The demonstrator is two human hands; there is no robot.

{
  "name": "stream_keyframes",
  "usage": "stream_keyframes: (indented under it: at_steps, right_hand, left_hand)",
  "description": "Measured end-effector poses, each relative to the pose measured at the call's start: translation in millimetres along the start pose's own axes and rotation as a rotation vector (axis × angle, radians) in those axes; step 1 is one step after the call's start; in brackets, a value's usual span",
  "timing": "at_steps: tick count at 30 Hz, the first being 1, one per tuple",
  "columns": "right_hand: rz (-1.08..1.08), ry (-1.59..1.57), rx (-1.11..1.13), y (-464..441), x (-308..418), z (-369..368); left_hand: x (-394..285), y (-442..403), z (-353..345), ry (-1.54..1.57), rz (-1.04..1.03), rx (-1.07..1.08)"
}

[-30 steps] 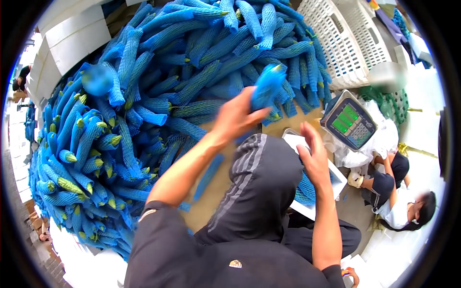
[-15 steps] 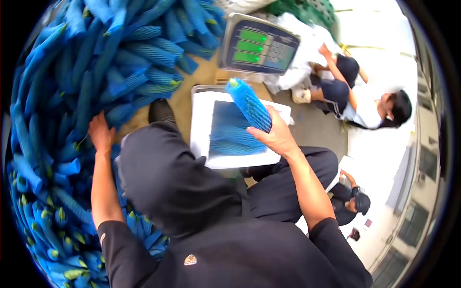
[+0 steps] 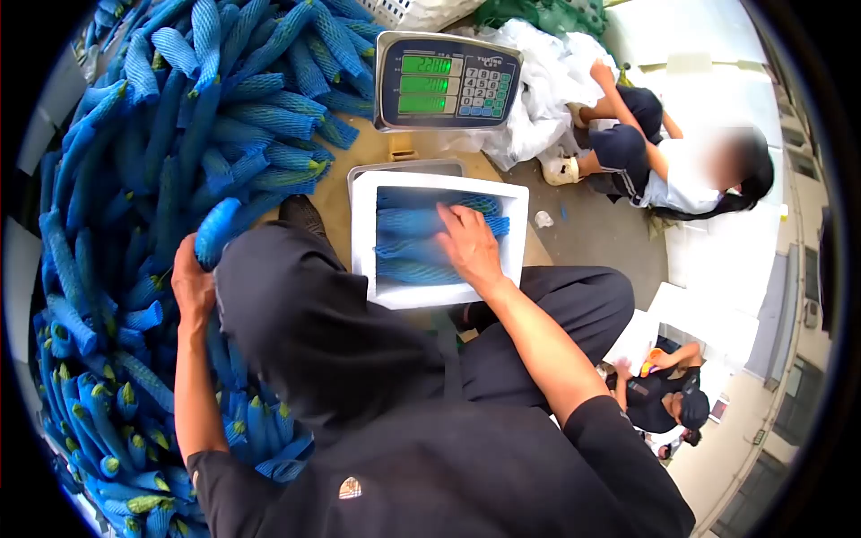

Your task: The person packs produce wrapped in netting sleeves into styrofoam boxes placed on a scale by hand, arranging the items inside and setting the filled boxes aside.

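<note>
A large pile of green vegetables in blue foam nets (image 3: 170,134) fills the left side. At its right edge, my left hand (image 3: 193,280) is closed around a blue-netted vegetable (image 3: 216,235), partly hidden by the dark hood. My right hand (image 3: 470,247) reaches into a white foam box (image 3: 513,242), its fingers over the netted vegetables (image 3: 413,235) lying side by side there; whether it grips one is unclear. The box rests on a metal scale plate (image 3: 453,168). Behind it stands the scale display (image 3: 448,82), lit with green digits.
Clear plastic bags (image 3: 538,99) lie right of the display, below a green net (image 3: 547,13). A seated person (image 3: 646,161) is at the right, another person in a dark cap (image 3: 668,394) at the lower right. A white crate (image 3: 421,11) stands at the top.
My right hand has lowered into the box, and the vegetable it held is no longer raised. My left hand, earlier reaching into the pile, has taken hold of a netted vegetable.
</note>
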State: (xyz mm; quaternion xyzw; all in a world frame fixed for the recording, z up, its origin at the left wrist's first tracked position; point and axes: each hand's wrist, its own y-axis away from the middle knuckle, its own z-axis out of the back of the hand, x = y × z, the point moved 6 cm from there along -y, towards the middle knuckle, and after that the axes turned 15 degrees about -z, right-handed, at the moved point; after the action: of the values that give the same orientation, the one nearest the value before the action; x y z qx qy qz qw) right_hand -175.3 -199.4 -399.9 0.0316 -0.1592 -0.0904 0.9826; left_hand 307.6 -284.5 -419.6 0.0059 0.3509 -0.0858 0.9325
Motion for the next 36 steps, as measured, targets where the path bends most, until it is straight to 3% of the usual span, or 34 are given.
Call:
stream_keyframes:
  at_steps: [5, 7, 9, 12, 14, 15, 17, 20, 22, 23, 25, 27, 29, 31, 32, 33, 36]
  right_hand:
    - [-0.029, 0.067, 0.166, -17.7, -7.3, 2.7]
    - [0.0, 0.073, 0.219, -25.5, -8.9, 8.8]
    - [-0.155, -0.396, 0.394, -43.0, 8.7, 38.2]
    - [-0.05, -0.817, 0.351, -58.4, 71.1, 133.2]
    - [0.182, -0.907, 0.174, -46.4, 111.5, 207.6]
    - [0.344, -0.804, 0.081, -38.5, 123.3, 235.5]
    - [0.441, -0.735, -0.091, -19.2, 133.5, 265.0]
    - [0.328, -0.361, -0.229, 1.5, 115.2, 243.3]
    - [0.156, -0.346, -0.158, 2.2, 75.6, 198.7]
    - [0.053, -0.333, -0.005, 6.5, 58.0, 181.8]
    - [-0.058, -0.299, 0.25, 15.0, 23.0, 147.6]
    - [-0.06, -0.26, 0.421, 25.5, -3.1, 102.1]
    - [-0.045, -0.224, 0.553, 35.5, -21.3, 54.4]
    - [-0.01, -0.115, 0.665, 49.9, -21.8, 15.8]
    - [0.161, -0.113, 0.523, 57.7, -29.8, -15.2]
    - [0.17, -0.042, 0.467, 63.1, -16.3, -0.8]
    - [0.164, -0.107, 0.265, 64.5, -16.0, 2.3]
  left_hand:
    - [-72.0, -36.4, 91.8, 0.218, -0.151, -0.315]
    - [-102.6, -53.4, 151.9, 0.161, -0.18, -0.39]
    - [-131.4, -74.7, 209.6, 0.091, -0.317, -0.495]
    - [-223.5, -93.7, 226.7, 0.321, -0.436, -0.558]
    - [-295.6, -97.2, 191.2, 0.567, -0.481, -0.509]
    - [-331.9, -96.2, 162.8, 0.707, -0.486, -0.463]
    - [-386.8, -88.2, 95.9, 0.97, -0.441, -0.351]
    - [-400.5, -67.5, -26.3, 1.249, -0.222, -0.174]
    - [-378.8, -46.9, -82.6, 1.341, 0.108, 0.012]
    - [-365.0, -33.8, -105.7, 1.358, 0.27, 0.16]
    - [-335.5, -29.2, -109.7, 0.995, 0.213, 0.461]
    - [-291.2, -34.5, -114.5, 0.731, -0.034, 0.223]
    - [-314.3, -34.3, -68.5, 0.137, -0.251, 0.009]
    - [-319.5, -32.4, -66.6, 0.054, -0.456, -0.07]
    - [-314.8, -29.6, -81.1, 0.127, -0.477, 0.059]
    - [-310.6, -24.9, -97.4, 0.202, -0.496, 0.187]
    - [-303.4, 14.5, -142.7, -0.017, -0.668, 0.496]
